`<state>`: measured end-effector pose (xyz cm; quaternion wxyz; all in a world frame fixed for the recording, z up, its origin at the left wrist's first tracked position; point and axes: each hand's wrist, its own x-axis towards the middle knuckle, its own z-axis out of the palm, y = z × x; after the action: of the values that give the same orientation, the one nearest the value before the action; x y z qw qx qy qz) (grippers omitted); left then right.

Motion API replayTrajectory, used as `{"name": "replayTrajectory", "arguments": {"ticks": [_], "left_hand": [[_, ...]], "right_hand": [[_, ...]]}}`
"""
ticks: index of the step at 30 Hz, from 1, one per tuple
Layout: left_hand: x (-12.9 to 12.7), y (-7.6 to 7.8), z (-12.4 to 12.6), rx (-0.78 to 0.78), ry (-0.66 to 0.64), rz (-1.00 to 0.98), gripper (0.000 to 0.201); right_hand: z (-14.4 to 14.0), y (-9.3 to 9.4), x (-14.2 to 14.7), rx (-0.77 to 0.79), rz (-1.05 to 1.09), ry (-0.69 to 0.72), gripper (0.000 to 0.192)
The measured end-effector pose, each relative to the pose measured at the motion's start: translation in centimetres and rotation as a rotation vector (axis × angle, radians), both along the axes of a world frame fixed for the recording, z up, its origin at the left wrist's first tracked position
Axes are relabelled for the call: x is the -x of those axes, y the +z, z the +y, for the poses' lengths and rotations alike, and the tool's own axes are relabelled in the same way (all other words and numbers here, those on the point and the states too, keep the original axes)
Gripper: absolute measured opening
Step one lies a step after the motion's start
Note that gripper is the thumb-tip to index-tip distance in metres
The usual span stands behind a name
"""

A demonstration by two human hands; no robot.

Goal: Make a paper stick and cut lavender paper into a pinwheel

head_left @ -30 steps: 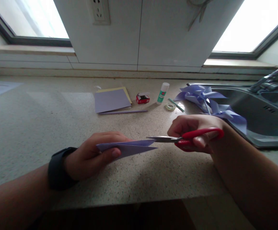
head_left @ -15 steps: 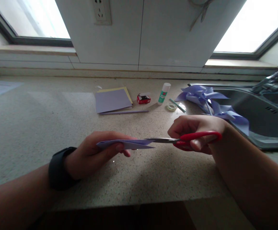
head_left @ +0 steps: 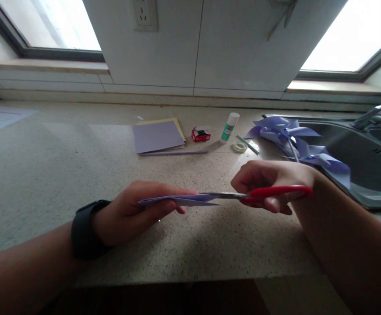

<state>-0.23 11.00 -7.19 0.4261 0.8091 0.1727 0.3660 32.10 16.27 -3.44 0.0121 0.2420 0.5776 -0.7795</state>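
Note:
My left hand [head_left: 134,210], with a dark watch on the wrist, pinches a folded purple paper [head_left: 184,200] held almost edge-on above the speckled counter [head_left: 46,175]. My right hand [head_left: 272,181] grips red-handled scissors [head_left: 262,194] level with the paper. The steel blades point left and reach into the paper's right end. The blade tips are hidden in the fold.
Further back lie a stack of purple and yellow sheets [head_left: 157,136], a purple strip [head_left: 174,153], a small red box [head_left: 201,134], a glue stick [head_left: 229,127], a tape roll [head_left: 239,146] and purple paper pinwheels [head_left: 292,140]. A steel sink [head_left: 361,162] sits at right.
The scissor blades have slid further left into the folded paper, and the paper has tilted flatter, nearly edge-on. Both hands stay in about the same place.

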Motion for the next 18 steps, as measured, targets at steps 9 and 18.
{"name": "replayTrajectory", "arguments": {"ticks": [9, 18], "left_hand": [[0.06, 0.01, 0.12, -0.01, -0.005, 0.021, 0.038], [-0.17, 0.34, 0.22, -0.118, -0.036, 0.036, 0.04]], "right_hand": [[0.37, -0.05, -0.64, -0.079, -0.027, 0.047, 0.039], [0.35, 0.37, 0.07, -0.042, -0.062, 0.055, 0.042]]}}
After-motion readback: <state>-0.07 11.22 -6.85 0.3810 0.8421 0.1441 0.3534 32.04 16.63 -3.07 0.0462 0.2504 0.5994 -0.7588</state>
